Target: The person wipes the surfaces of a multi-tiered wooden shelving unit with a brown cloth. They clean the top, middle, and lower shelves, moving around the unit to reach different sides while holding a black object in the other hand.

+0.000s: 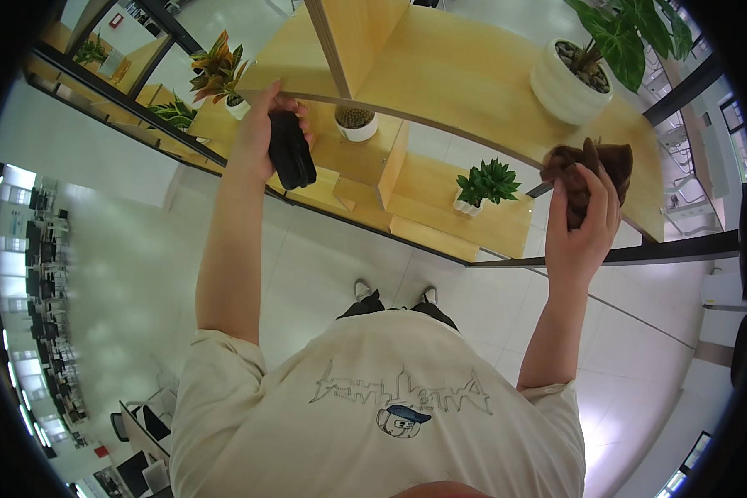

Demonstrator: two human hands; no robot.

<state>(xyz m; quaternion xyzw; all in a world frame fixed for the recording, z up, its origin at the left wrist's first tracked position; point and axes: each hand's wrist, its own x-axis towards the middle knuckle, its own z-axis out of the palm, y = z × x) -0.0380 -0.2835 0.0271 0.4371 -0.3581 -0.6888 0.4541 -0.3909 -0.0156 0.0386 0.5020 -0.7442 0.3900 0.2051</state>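
My left hand holds a black object, perhaps a case or a pouch, in front of the shelf's left part; its thumb side is at the edge of the upper wooden shelf board. In my right hand is a crumpled brown cloth, held at the front edge of the same board towards its right end. Just behind the cloth stands a white pot with pebbles and a large-leaved green plant.
Lower wooden boards carry a cactus in a white pot and a small green plant. A red-and-green-leaved plant stands at the left. An upright wooden divider and a black metal frame bound the shelf.
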